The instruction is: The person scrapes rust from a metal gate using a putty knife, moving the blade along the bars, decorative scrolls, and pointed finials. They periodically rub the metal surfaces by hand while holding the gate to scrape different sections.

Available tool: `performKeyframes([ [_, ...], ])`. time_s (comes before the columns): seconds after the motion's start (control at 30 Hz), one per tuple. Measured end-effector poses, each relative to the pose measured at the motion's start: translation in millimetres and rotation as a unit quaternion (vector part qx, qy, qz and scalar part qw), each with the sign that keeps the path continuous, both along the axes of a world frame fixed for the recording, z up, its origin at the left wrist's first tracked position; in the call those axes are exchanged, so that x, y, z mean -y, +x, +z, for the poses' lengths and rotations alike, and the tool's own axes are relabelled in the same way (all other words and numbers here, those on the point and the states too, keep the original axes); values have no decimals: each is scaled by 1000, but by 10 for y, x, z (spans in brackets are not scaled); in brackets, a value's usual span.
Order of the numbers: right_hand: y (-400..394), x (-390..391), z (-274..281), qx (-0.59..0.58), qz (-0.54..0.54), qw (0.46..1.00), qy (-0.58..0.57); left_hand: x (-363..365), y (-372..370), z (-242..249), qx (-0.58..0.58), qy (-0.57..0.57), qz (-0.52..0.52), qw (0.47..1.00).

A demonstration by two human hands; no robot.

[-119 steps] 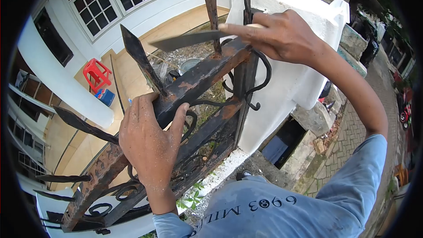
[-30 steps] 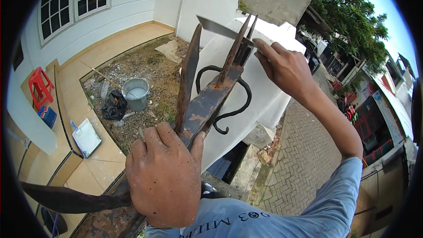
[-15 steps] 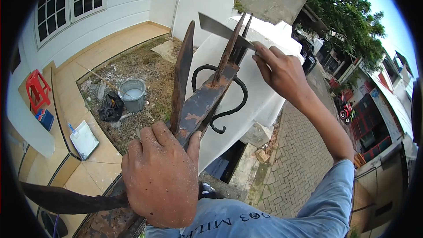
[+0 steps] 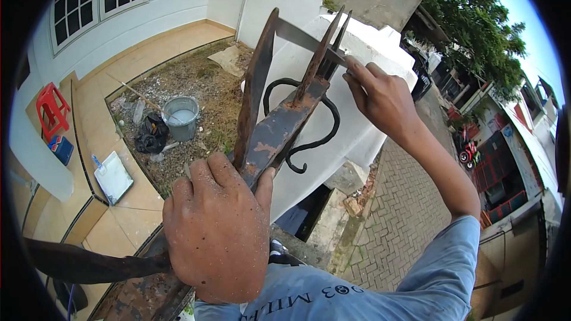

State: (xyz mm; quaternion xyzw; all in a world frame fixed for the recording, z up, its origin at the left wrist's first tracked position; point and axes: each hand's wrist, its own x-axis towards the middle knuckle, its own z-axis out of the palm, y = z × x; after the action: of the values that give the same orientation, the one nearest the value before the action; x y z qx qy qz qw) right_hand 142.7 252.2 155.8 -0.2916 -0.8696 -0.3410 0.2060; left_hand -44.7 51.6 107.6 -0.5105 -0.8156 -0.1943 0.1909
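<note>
My left hand [image 4: 217, 229] is wrapped over a rusty metal fence rail [image 4: 276, 134] with peeling grey paint, its thumb on the right side. Pointed spikes stand up from the rail: a broad one [image 4: 256, 86] just beyond my left fingers and a narrow one [image 4: 314, 62] farther out. My right hand [image 4: 383, 95] grips one end of a flat metal blade [image 4: 297, 38]. The blade runs leftward behind the narrow spike, and its far end overlaps the broad spike's edge in this view. A black curled iron scroll [image 4: 336, 122] hangs beside the rail.
Below left, a grey bucket [image 4: 181, 117] with a stick in it stands by a black plastic bag [image 4: 151, 134]. A white-smeared tray [image 4: 114, 178] and red stool [image 4: 52, 112] are on the tiled ledge. A white wall [image 4: 321, 160] lies beyond the rail, with a paved lane [image 4: 404, 202] at right.
The blade has slid a little right and down past the narrow spike with my right hand. My left hand keeps its hold on the rail. The view has shifted slightly.
</note>
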Motion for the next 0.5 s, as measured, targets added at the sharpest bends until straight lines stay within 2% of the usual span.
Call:
performKeyframes([
  [0.07, 17, 48, -11, 68, -32, 997, -19, -12, -7, 14, -5, 9, -2, 1000],
  [0.17, 5, -31, 34, -40, 13, 999, 7, 4, -5, 8, -4, 1, -8, 1000],
  [0.23, 32, 23, -93, 48, -11, 998, -30, -8, -19, -3, -12, 17, -10, 1000],
  [0.33, 6, 5, 87, -30, 6, 1000, -4, -17, -10, 0, -3, 5, -4, 1000],
  [0.43, 45, 41, -85, 60, 1, 998, -36, -15, -6, 11, -2, 1, -4, 1000],
  [0.47, 44, 59, -24, 65, -19, 997, -27, -20, -14, 11, -10, 9, -2, 1000],
  [0.5, 29, 50, 54, 2, -5, 1000, -9, -25, -18, -4, -17, 16, -1, 1000],
])
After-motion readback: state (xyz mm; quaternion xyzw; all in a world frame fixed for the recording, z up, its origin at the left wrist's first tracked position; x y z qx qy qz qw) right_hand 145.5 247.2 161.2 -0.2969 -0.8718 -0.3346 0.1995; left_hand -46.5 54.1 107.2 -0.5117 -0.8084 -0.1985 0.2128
